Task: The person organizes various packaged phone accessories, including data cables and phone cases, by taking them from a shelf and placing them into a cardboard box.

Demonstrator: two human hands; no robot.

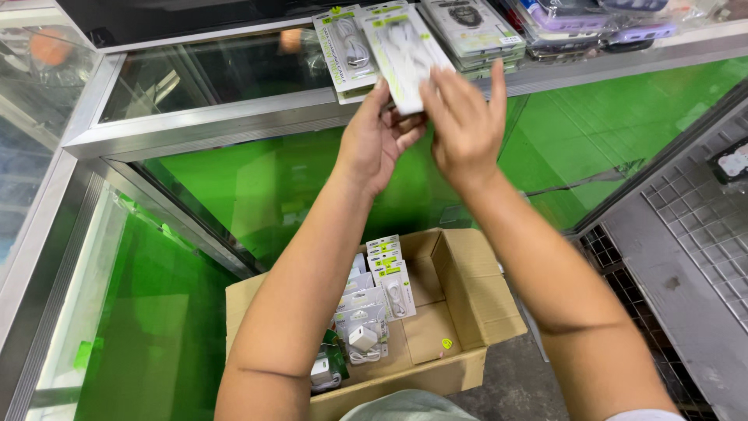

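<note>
Both my hands are raised to the edge of a glass counter (226,117). My left hand (375,136) grips the lower end of a flat white-and-green cable package (405,51) that rests on the counter top. My right hand (466,123) has its fingers spread and touches the same package's right side. A second similar package (344,51) lies just left of it. Below my arms stands an open cardboard box (467,296) with several more white-and-green packages (389,277) and white charger packs (362,339) stacked inside.
A pile of flat packaged accessories (471,31) and purple phone cases (592,23) lie on the counter at the right. Green-lined glass showcases (148,312) surround the box. A grey metal grid panel (701,226) stands at the right.
</note>
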